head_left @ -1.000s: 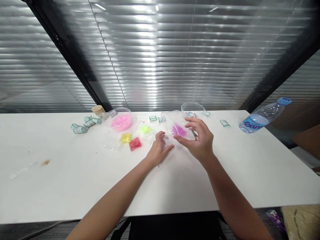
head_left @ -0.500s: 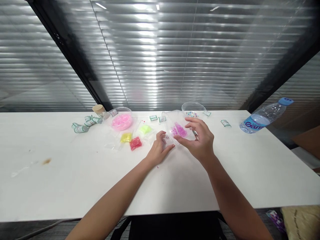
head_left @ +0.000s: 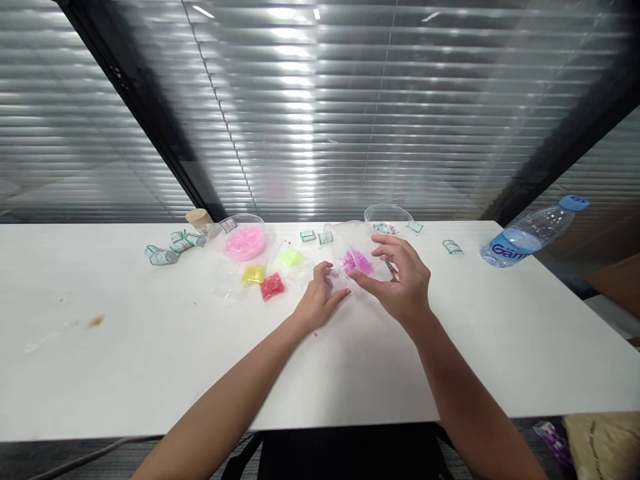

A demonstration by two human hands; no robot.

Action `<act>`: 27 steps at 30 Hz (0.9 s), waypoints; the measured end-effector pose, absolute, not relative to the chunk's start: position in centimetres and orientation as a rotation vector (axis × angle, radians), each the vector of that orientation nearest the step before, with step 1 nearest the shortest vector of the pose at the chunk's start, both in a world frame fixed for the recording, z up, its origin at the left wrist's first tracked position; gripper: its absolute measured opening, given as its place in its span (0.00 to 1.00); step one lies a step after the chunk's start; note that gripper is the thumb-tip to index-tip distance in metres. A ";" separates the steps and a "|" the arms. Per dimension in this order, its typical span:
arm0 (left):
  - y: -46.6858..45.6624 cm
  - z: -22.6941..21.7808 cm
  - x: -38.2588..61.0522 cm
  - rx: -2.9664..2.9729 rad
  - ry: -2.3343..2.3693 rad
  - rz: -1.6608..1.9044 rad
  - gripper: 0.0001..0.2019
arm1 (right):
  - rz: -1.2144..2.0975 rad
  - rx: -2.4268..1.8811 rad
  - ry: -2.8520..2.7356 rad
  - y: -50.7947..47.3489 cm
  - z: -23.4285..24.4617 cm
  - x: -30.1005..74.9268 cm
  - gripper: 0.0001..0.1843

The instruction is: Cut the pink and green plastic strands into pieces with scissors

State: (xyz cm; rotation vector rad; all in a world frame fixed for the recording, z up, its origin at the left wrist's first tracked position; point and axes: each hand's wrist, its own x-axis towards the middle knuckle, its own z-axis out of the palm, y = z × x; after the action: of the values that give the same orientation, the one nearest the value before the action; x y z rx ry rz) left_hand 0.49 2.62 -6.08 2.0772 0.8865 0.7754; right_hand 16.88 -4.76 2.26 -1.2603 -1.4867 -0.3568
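Note:
A clear plastic container (head_left: 350, 243) with magenta beads (head_left: 357, 263) in it is tilted above the white table (head_left: 150, 347). My right hand (head_left: 400, 283) grips its right side, fingers curled round the wall. A thin metal tool also shows under the right fingers. My left hand (head_left: 316, 299) pinches the container's near left corner, fingers closed. Small bags of red beads (head_left: 271, 287), yellow beads (head_left: 253, 274) and green beads (head_left: 291, 258) lie just left of my left hand.
A clear bowl of pink beads (head_left: 243, 241) stands at the back left, with small rolled packets (head_left: 161, 256) and a cork-topped jar (head_left: 199, 219) beside it. Another clear bowl (head_left: 387, 217) sits behind the container. A water bottle (head_left: 530, 231) lies at the right.
Almost nothing: both hands keep their hold on the container, which shifts only slightly.

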 end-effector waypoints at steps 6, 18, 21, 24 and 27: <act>2.6 -6.0 0.5 2.073 0.882 0.759 0.31 | -0.389 -1.246 -1.490 -4.7 2.2 16.9 0.20; 2.7 -6.1 0.5 2.070 0.881 0.766 0.31 | -0.387 -1.252 -1.490 -4.7 2.2 17.0 0.20; 2.6 -6.0 0.5 2.054 0.899 0.748 0.31 | -0.376 -1.246 -1.491 -4.8 2.3 17.1 0.20; 2.6 -5.9 0.5 2.049 0.905 0.744 0.31 | -0.368 -1.245 -1.486 -4.8 2.4 17.0 0.20; 2.6 -5.9 0.5 2.056 0.901 0.750 0.31 | -0.369 -1.251 -1.489 -4.8 2.3 17.0 0.19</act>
State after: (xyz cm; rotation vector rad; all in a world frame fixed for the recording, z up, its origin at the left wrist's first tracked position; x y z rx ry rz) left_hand 0.48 2.56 -5.86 2.0557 0.9015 0.7501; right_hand 17.01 -4.80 2.33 -1.2515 -1.4893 -0.3695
